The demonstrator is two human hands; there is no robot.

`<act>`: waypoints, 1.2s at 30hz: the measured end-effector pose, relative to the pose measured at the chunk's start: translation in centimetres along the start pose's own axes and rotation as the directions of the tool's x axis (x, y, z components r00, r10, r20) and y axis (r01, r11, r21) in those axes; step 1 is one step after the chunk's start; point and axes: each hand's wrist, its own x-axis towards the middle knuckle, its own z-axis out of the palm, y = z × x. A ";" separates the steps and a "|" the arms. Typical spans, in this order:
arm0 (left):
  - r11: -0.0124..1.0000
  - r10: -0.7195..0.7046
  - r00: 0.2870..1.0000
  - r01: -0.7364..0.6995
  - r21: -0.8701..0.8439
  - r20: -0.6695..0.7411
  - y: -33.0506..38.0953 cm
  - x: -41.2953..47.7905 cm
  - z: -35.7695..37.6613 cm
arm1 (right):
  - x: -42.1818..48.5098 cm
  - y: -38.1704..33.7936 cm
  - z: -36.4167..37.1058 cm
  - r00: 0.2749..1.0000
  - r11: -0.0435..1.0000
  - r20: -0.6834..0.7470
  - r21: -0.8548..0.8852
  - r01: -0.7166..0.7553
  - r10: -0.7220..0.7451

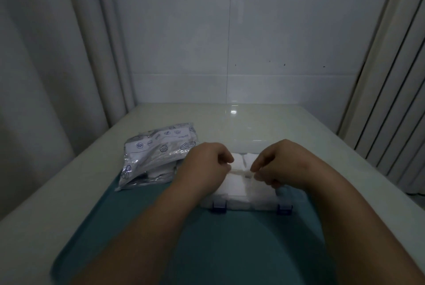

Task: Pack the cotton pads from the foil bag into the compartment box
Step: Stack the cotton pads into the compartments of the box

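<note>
The room is dim and bluish, and a pale, glossy table (pixel 264 123) runs back to a wall of large white tiles (pixel 287 43) that carries a bright lamp reflection near the top. Light curtains (pixel 46 59) hang in folds on the left, and a panel of vertical slats (pixel 391 105) closes the right side. A teal mat (pixel 230 243) with rounded corners covers the near part of the table. On the mat's far part sits the clear compartment box (pixel 239 204), with 2 blue latches on its front wall; the near compartments that show are filled with white cotton pads (pixel 232 184). The foil bag (pixel 156 158), crinkled and printed with small shell-like drawings, lies just left of the box, half on the mat and half on the bare table, with more white pads showing through it. Both bare forearms reach in from the bottom edge. The left hand (pixel 207 165) and the right hand (pixel 282 165) hover over the middle of the box with fingers curled, fingertips facing each other. Each appears to pinch one end of a thin, pale cotton pad (pixel 240 171) stretched between them, though the low light blurs the exact grip.
</note>
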 end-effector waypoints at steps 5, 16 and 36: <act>0.999 -0.026 1.000 0.026 -0.024 -0.001 -2.3 -0.7 -1.9 | 0.1 -0.9 2.1 0.992 0.984 -0.088 0.146 0.104 -0.091; 0.967 -0.217 0.927 0.248 0.064 -0.307 -9.1 -1.0 -7.5 | 3.3 -5.3 5.9 0.958 0.964 -0.171 0.098 0.248 -0.229; 0.804 -0.539 0.788 0.378 -0.459 -0.296 -14.4 -0.9 -7.7 | 4.8 -6.3 8.8 0.921 0.938 -0.339 0.216 0.272 -0.189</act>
